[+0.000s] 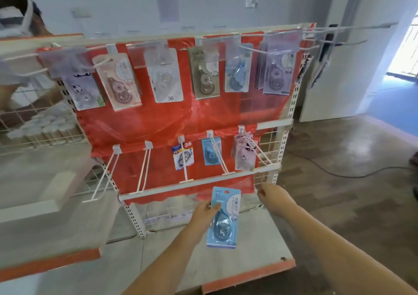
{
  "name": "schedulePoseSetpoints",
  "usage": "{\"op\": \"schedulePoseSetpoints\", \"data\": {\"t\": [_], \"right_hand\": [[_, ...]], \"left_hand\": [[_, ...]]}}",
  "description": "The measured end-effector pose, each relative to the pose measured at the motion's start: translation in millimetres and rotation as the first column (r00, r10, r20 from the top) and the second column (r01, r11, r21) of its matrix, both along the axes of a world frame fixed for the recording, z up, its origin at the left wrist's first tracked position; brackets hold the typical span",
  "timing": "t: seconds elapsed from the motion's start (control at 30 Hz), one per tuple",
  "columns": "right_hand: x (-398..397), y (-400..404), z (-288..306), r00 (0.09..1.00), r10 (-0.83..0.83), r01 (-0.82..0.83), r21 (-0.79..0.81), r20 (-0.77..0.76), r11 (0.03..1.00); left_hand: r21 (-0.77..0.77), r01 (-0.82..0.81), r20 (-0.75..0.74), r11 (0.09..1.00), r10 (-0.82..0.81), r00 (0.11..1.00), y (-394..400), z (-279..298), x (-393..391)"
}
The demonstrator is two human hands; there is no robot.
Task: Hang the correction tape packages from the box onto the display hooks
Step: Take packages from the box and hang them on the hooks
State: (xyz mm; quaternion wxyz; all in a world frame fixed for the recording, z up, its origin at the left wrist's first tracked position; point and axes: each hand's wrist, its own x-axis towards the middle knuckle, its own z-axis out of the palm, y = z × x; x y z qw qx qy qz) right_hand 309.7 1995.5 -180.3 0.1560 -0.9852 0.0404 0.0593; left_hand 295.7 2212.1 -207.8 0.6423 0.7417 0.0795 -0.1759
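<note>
The left hand grasps one blue correction tape package by its left edge, below the lower rail. The right hand, loosely curled, holds nothing. Above hang five lower hooks; two are bare.

"36" shows on the held blue package, a white hanging package and, seemingly, a lower package.

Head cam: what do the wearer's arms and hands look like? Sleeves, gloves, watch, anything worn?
Both forearms enter from the bottom edge bare: no sleeves in view. The left hand and right hand have no gloves, and no watch, band or ring shows on either wrist or on the fingers, though motion blur would hide small details. No markings or cables on either arm.
</note>
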Motion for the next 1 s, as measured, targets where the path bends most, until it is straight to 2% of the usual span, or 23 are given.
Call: {"op": "schedulePoseSetpoints", "data": {"t": [0.3,0.6,0.77,1.0], "right_hand": [[36.5,-9.1,-41.5,0.996,-0.041,0.045,0.050,-0.083,0.998],[64.6,8.5,-61.8,0.993,-0.018,0.024,0.053,-0.114,0.998],[72.9,11.7,-73.5,0.993,0.025,-0.028,-0.024,-0.115,0.999],[100.6,0.2,-104.4,0.996,0.018,-0.020,-0.020,-0.087,1.000]], "left_hand": [[-0.060,-0.144,0.042,0.988,0.146,0.988,-17.2,-23.8,69.7],[-0.111,-0.135,0.087,0.985,0.145,0.986,-25.6,-44.6,80.0],[-0.082,-0.217,0.096,0.973,0.225,0.970,-23.7,-57.0,108.5],[-0.051,-0.381,0.129,0.923,0.384,0.914,-34.0,-72.0,188.4]]}}
